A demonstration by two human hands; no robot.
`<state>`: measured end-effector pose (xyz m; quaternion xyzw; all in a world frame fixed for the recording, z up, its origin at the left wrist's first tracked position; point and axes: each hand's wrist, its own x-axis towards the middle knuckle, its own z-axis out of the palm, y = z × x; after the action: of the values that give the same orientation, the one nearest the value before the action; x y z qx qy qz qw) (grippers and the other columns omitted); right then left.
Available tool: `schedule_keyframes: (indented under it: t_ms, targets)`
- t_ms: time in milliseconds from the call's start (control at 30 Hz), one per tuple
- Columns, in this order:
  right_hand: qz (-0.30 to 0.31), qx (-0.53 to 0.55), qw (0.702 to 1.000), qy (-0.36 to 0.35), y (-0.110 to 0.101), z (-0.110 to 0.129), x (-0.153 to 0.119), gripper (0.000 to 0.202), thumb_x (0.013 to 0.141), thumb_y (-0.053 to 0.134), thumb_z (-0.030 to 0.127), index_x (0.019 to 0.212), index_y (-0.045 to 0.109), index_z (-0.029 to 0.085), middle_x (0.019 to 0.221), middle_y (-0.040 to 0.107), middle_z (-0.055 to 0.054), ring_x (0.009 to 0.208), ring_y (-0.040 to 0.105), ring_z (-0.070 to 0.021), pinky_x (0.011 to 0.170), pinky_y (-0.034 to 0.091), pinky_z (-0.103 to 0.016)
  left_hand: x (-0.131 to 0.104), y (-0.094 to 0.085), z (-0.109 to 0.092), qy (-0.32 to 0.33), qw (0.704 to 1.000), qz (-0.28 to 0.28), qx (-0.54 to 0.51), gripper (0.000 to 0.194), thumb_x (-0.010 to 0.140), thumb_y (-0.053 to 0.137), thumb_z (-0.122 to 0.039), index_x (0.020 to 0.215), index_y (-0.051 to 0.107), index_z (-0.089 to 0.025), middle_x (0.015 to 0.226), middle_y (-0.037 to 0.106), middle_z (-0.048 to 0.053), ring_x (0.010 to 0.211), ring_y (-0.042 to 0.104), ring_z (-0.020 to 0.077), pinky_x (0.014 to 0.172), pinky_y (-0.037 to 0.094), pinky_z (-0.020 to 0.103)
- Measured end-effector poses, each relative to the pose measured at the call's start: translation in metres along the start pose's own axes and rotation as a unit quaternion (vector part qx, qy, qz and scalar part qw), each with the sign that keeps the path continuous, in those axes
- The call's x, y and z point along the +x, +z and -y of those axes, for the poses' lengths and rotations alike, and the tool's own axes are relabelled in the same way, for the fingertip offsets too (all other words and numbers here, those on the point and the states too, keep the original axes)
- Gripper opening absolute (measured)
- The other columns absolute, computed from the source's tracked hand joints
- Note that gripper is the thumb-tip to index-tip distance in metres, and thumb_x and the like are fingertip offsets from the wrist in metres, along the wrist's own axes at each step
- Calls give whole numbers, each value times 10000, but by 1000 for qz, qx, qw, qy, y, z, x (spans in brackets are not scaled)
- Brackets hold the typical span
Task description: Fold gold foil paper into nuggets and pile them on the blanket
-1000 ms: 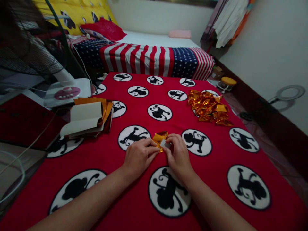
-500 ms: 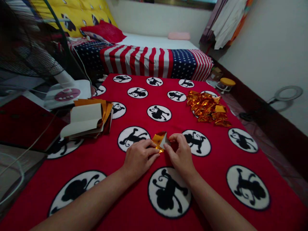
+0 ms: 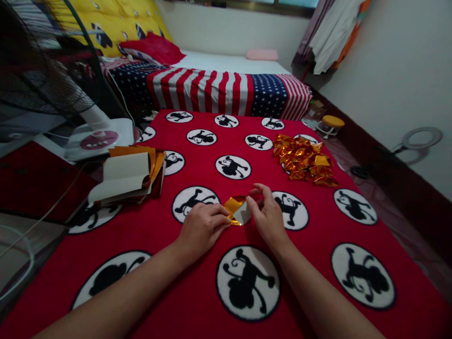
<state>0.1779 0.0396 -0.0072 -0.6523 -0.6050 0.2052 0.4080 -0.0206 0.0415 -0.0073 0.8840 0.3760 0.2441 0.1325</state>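
Observation:
A small piece of gold foil paper (image 3: 236, 205), partly folded with its pale underside showing, lies on the red cloth (image 3: 197, 292) between my hands. My left hand (image 3: 205, 223) pinches its left edge between thumb and fingers. At the paper's right side is my right hand (image 3: 265, 211), its thumb at the upper right edge and its index finger curved above. Folded gold foil pieces (image 3: 302, 156) form a pile at the right. A stack of gold and pale paper sheets (image 3: 125, 169) lies on the left side of the cloth.
At the left stands a fan with a white base (image 3: 100, 136), beside a dark red box (image 3: 42, 174). Behind the cloth is a bed with a striped cover (image 3: 205, 92). A yellow-topped stool (image 3: 332, 121) and a ring-shaped stand (image 3: 422, 137) are at the right.
My right hand's fingers have lifted and opened a little, with the thumb moving up. More of the paper's pale side shows near its right edge. My left hand has barely moved.

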Motion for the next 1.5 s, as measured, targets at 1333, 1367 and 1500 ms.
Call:
schedule_keyframes:
  t_ms: [1333, 1367, 1500]
  targets:
    - [210, -139, 932, -260, -34, -4, 5, 367, 783, 548, 54, 1072, 692, 229, 1008, 633, -72, 913, 573, -208, 778, 484, -330, 5, -9, 0, 69, 997, 13, 38, 202, 867, 554, -165, 1022, 682, -157, 1024, 696, 87, 970, 605, 226, 899, 433, 419]
    - [218, -148, 927, -267, -36, -3, 6, 353, 791, 549, 65, 1073, 689, 227, 1001, 629, -74, 908, 569, -207, 770, 482, -324, 4, -10, 0, 69, 997, 14, 38, 212, 863, 556, -169, 1035, 679, -156, 1036, 695, 88, 982, 603, 229, 905, 433, 420]
    - [237, -178, 902, -314, -38, -4, 12, 263, 854, 543, 129, 1068, 677, 201, 996, 615, -85, 904, 556, -204, 764, 470, -319, 4, -12, 0, 66, 997, 21, 39, 229, 861, 552, -171, 1054, 674, -159, 1045, 694, 87, 982, 606, 229, 900, 439, 417]
